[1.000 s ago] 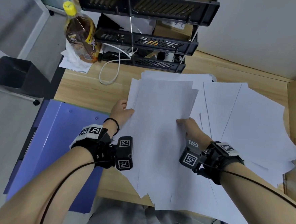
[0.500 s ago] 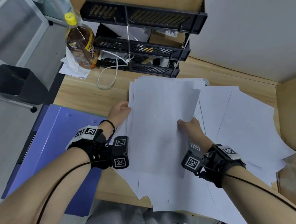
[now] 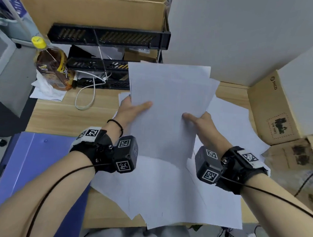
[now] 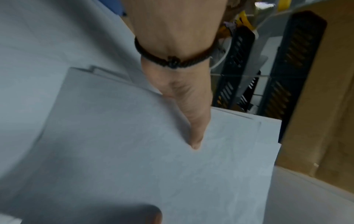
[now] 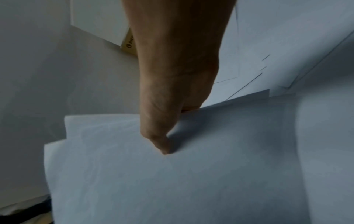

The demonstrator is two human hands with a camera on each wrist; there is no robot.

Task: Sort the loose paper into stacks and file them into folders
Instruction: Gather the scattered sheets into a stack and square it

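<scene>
I've got a bundle of sheets [image 3: 168, 108] held up off the desk [image 3: 63, 115], tilted toward the head camera. Left hand [image 3: 132, 107] pinches its left edge, thumb on the front face, fingers hidden behind. Right hand [image 3: 201, 119] pinches the right edge the same way. Top edges are staggered in both wrist views, so the bundle isn't squared yet.

Handling, my read: light, floppy, slick sheet on sheet. Mid-edge grips on both sides should keep it from sagging; 1 loose grip and sheets will fan out or slide. It probably needs tapping on the desk to align.

More loose sheets [image 3: 165, 193] lie spread across the desk's near and right parts, some overhanging the near edge. Blue folder [image 3: 28, 165] sits at the near-left corner, partly off the edge. At the far edge: black tray rack [image 3: 109, 35], drink bottle [image 3: 52, 66], white cable [image 3: 91, 91]. Cardboard boxes [image 3: 275, 108] crowd the right edge. The spread sheets leave little bare desk for tapping the bundle.
</scene>
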